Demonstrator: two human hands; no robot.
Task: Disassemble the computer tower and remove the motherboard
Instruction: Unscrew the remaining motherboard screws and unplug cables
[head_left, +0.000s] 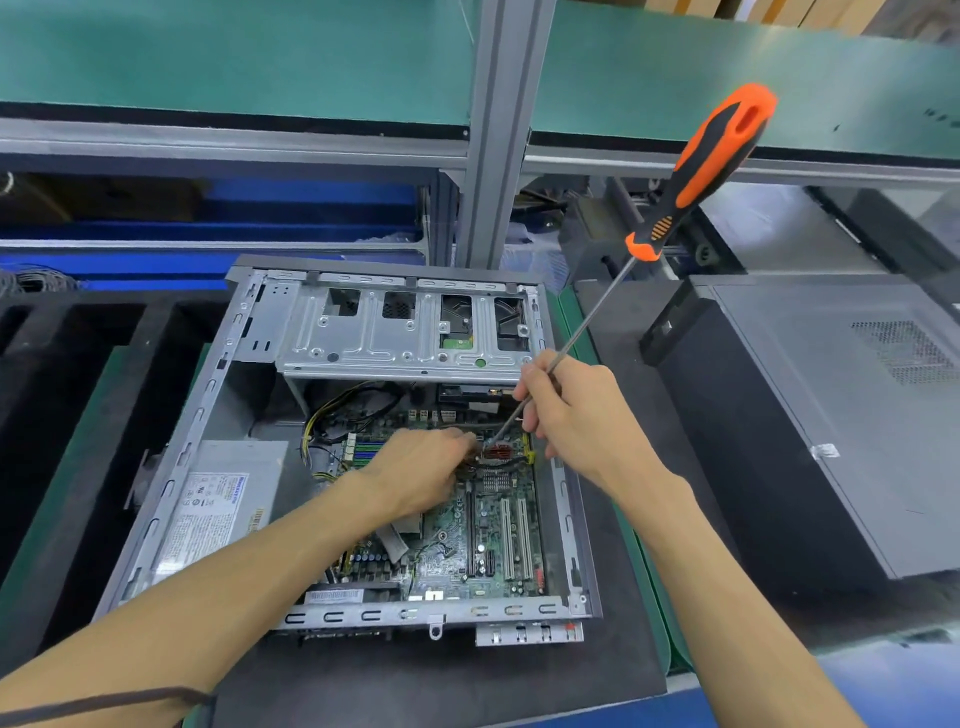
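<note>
An open computer tower (171, 467) lies on its side with its side panel off. Inside, the green motherboard (488, 540) fills the lower right, and a silver power supply (218, 504) sits at the left. My right hand (576, 415) grips the long metal shaft of an orange and black screwdriver (711, 166), whose tip rests near a red connector (500, 451) on the board. My left hand (421, 473) reaches into the case, its fingers pinched on something small beside that connector; I cannot tell what.
A metal drive cage (405, 332) spans the top of the case, with yellow and black cables (332, 415) below it. A closed grey tower (831, 405) lies to the right. Black foam trays (62, 364) sit at the left, and a frame post (498, 130) stands behind.
</note>
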